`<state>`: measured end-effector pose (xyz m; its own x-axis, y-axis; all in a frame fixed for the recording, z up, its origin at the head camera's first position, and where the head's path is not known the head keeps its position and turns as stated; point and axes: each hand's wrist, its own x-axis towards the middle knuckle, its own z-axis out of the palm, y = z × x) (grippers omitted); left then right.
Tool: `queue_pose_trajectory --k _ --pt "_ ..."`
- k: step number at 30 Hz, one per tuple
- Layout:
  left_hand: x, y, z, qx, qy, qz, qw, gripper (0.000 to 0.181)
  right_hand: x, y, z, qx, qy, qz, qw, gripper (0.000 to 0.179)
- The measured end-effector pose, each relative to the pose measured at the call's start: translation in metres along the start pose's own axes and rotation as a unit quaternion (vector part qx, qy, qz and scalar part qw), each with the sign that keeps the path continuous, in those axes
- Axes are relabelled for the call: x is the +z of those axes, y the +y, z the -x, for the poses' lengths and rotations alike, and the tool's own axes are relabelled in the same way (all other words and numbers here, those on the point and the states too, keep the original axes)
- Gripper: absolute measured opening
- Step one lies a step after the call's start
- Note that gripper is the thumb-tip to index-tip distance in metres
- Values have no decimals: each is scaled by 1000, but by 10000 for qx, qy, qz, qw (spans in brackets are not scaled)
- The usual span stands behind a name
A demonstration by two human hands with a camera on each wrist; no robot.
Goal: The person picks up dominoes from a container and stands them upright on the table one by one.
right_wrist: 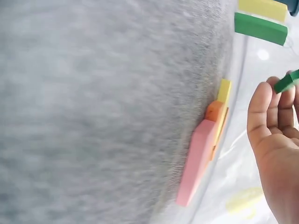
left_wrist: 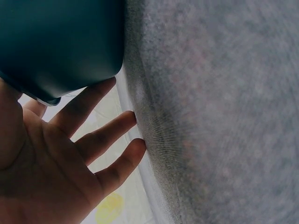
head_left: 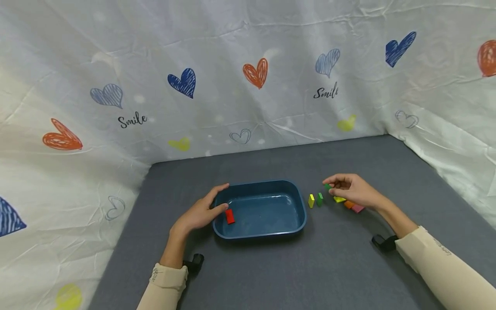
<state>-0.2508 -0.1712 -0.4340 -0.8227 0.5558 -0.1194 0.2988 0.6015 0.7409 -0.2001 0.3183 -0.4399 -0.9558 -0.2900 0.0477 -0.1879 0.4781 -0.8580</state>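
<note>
A dark blue rectangular tray [head_left: 255, 235] sits on the table with a red block [head_left: 230, 216] inside near its left end. My left hand [head_left: 200, 212] grips the tray's left end, thumb over the rim and fingers along the outside wall. In the left wrist view, the fingers [left_wrist: 100, 135] spread beneath the tray's corner [left_wrist: 70, 51]. To the right of the tray, my right hand [head_left: 354, 189] pinches a small green block [right_wrist: 287, 81] above the table. Just below that hand lie a yellow block [head_left: 339, 199], an orange block [head_left: 349, 204] and a pink block [head_left: 358, 208].
Between tray and right hand, a yellow block [head_left: 311, 200] and a green block [head_left: 320, 199] stand upright side by side. A white curtain [head_left: 217, 120] printed with hearts hangs behind the grey table [head_left: 271, 275]. Black wrist straps [head_left: 384, 243] sit on both forearms.
</note>
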Motion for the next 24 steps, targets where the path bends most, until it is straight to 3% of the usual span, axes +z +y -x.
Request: queue_pose_trajectory --k 8,16,24 --pt "1 -3 0 -21 6 -2 10000 65 5 8 3 -115 -169 -173 9996 29" --pt "0 -2 0 -24 -7 22 10000 66 9 10 0 -250 -297 245 9989 22" --pt "1 -2 -1 -10 -8 35 10000 65 6 7 1 -111 -324 340 9988 28"
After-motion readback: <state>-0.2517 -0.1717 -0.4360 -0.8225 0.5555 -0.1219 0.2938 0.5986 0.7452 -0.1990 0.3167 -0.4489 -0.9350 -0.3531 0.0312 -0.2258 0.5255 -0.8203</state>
